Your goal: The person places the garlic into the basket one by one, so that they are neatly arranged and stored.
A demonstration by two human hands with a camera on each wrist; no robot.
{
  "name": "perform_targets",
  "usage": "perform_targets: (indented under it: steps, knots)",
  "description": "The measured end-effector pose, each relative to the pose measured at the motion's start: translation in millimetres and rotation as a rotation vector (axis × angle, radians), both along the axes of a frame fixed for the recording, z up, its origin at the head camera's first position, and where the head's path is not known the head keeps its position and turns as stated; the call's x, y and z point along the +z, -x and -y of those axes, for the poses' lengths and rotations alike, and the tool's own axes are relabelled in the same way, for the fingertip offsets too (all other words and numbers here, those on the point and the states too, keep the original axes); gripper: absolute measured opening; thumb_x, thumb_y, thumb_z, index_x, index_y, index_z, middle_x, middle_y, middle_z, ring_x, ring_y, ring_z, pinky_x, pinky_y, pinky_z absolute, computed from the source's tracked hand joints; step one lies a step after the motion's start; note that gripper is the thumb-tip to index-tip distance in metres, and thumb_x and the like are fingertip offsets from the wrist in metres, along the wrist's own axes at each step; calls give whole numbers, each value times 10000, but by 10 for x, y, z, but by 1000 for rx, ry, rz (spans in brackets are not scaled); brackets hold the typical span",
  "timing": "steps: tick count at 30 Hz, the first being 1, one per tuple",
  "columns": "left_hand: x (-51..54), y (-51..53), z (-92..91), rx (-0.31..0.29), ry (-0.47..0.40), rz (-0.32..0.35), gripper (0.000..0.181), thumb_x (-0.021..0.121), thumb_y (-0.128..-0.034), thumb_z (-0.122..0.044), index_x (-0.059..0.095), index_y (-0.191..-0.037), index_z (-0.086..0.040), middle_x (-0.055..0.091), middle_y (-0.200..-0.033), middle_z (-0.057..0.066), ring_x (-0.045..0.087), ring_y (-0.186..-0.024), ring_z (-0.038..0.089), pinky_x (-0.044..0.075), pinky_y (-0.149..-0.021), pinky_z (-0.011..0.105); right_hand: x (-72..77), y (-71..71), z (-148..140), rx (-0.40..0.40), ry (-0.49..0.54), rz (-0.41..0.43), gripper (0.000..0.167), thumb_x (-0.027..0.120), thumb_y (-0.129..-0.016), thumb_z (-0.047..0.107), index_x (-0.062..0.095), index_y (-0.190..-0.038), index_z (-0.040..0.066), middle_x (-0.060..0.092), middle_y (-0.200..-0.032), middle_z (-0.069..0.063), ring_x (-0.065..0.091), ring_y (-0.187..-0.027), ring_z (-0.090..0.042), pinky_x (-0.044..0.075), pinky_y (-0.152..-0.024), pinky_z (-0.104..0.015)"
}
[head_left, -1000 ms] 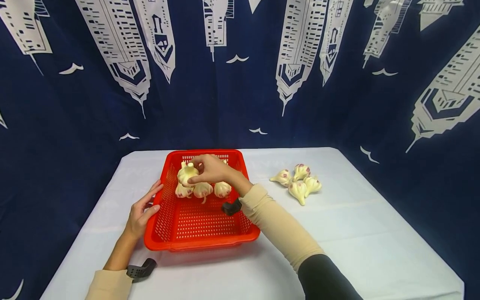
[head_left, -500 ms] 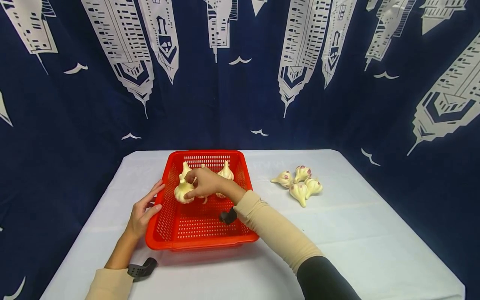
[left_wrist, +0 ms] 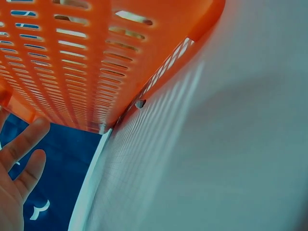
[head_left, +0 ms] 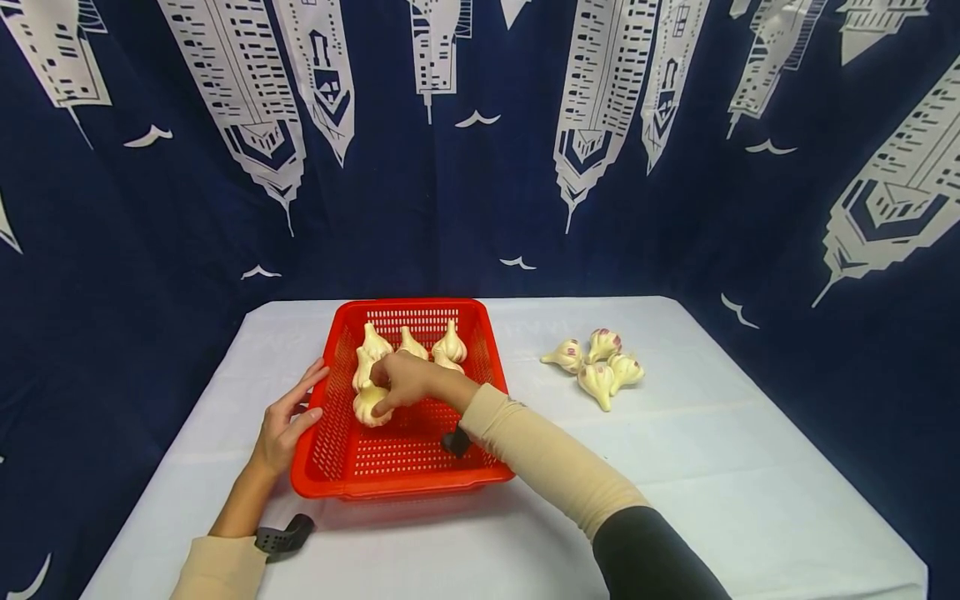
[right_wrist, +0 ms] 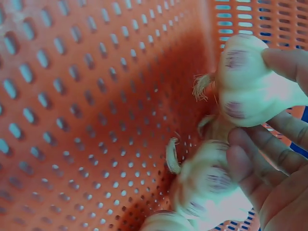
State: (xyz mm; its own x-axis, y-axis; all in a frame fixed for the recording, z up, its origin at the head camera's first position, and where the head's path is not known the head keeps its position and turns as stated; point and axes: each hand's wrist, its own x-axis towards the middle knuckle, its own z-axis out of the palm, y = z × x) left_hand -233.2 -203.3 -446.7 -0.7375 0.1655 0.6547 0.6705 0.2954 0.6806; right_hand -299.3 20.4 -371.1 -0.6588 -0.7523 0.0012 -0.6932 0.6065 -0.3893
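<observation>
A red perforated plastic basket (head_left: 405,479) sits on the table, holding several pale garlic bulbs. My left hand (head_left: 279,429) touches its left rim with fairly straight fingers; in the left wrist view, a finger (left_wrist: 29,139) meets the outside of the basket. Inside, my right hand (head_left: 408,381) pinches one garlic bulb (head_left: 371,407) low down, in front of the others. Seen from the right wrist, the held bulb (right_wrist: 245,84) has purple streaks and dry roots and lies between thumb and fingers. Another bulb (right_wrist: 207,180) is close to the fingertips. My hand partly hides the bulbs behind.
On the white-covered table (head_left: 712,467), several garlic bulbs (head_left: 597,383) lie in a cluster to the right of the basket. A dark blue curtain (head_left: 465,208) with white building prints hangs behind the table.
My right hand has brought the garlic bulb down and nearer to me inside the basket, uncovering more bulbs at the back. My left hand has stayed at the rim.
</observation>
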Motion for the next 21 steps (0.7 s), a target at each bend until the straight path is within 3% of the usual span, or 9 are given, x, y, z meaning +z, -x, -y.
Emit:
perform_targets:
  steps: [7, 21]
  knots:
    - [-5, 15, 2, -1, 8, -35, 544, 518, -825, -22, 546, -1363, 53, 444, -1472, 240, 578, -936, -16, 454, -741, 140, -24, -24, 54, 45, -71, -26, 319, 811, -794, 183, 513, -691, 137, 383, -587, 75, 322, -551, -58, 272, -570, -193]
    - [8, 1, -2, -4, -1, -38, 537, 520, -827, -15, 553, -1360, 48, 452, -1469, 235, 585, -924, -5, 459, -728, 139, -82, -26, 84, -16, -71, -84, 324, 795, -834, 294, 549, -681, 148, 382, -564, 89, 313, -527, -40, 268, -523, -177]
